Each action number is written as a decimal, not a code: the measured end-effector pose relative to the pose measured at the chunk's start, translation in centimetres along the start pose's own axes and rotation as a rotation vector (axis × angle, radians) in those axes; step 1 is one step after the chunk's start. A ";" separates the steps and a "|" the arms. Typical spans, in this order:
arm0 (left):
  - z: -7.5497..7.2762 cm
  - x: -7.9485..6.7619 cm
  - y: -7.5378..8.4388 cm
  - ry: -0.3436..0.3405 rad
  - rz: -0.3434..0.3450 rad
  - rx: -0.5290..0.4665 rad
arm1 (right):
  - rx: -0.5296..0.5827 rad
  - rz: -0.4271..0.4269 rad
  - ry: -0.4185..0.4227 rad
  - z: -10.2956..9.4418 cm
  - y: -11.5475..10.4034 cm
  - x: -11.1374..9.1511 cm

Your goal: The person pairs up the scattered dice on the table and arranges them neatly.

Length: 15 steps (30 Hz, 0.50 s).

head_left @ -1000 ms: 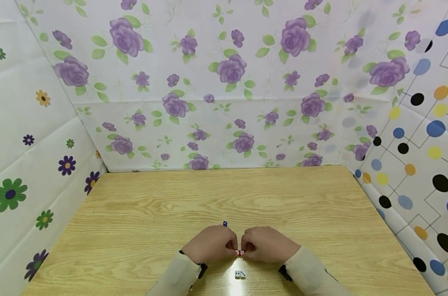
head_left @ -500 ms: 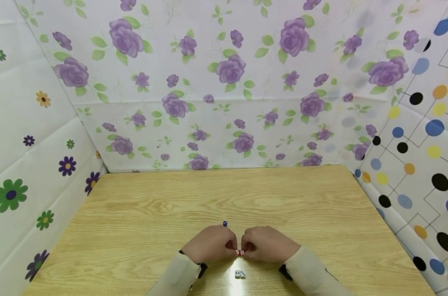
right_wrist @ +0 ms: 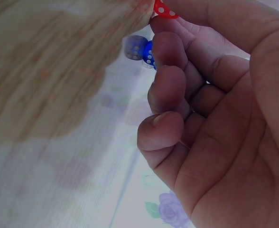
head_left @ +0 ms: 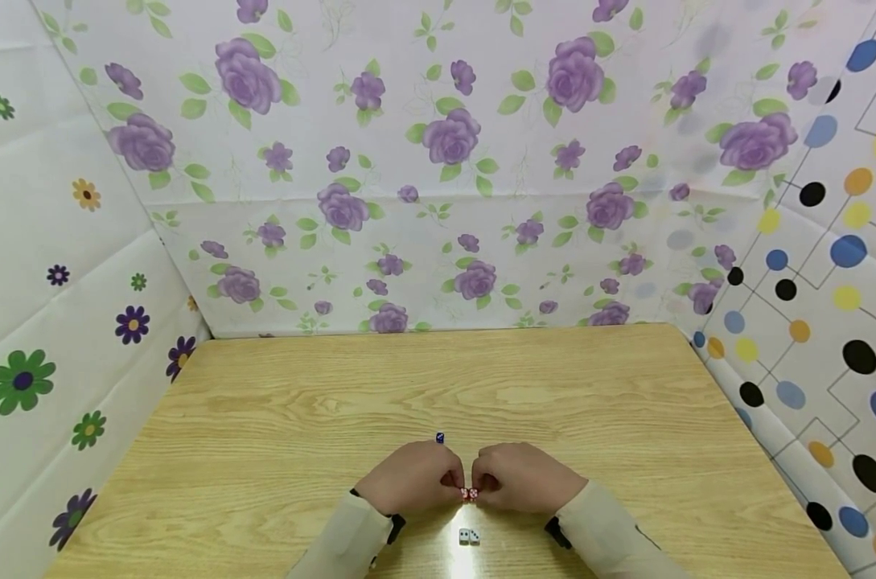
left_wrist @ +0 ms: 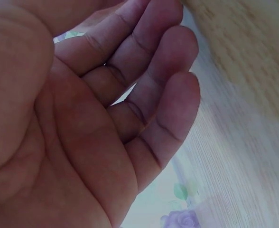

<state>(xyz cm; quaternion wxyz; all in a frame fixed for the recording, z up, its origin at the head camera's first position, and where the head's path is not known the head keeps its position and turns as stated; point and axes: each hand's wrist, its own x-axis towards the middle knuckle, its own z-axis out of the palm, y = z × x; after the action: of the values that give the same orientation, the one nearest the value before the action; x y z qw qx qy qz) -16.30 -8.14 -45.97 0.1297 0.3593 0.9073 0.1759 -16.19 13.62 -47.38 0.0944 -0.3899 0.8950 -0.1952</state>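
In the head view two red dice with white pips, a left one (head_left: 464, 494) and a right one (head_left: 474, 494), stand side by side on or just above the table. My left hand (head_left: 416, 476) pinches the left one; in the left wrist view its die is out of sight, and the other fingers (left_wrist: 177, 102) curl loosely. My right hand (head_left: 528, 477) pinches the right red die (right_wrist: 166, 9) between thumb and index finger. Nearer to me lie two white dice, a left one (head_left: 464, 537) and a right one (head_left: 475, 537), almost touching.
Beyond the left hand lies a dark blue die (head_left: 440, 437). The right wrist view shows the blue die (right_wrist: 149, 53) behind the fingers, with a blurred greyish shape (right_wrist: 135, 47) beside it. The wooden table (head_left: 300, 378) meets a flowered cloth wall (head_left: 409, 265).
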 end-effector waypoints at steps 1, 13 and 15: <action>0.0 0.0 0.0 -0.001 -0.002 -0.002 | 0.000 0.001 0.000 0.0 0.0 0.0; 0.2 0.1 0.0 -0.010 0.011 -0.022 | 0.013 0.005 -0.007 0.2 0.2 0.0; 0.2 0.1 -0.1 -0.010 0.016 -0.021 | 0.011 0.006 -0.007 0.2 0.2 -0.1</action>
<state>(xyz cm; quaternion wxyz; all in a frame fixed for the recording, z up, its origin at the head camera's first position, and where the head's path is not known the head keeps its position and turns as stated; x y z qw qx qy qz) -16.32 -8.07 -46.22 0.1366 0.3661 0.9018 0.1847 -16.24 13.77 -47.65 0.1002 -0.3873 0.8947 -0.1986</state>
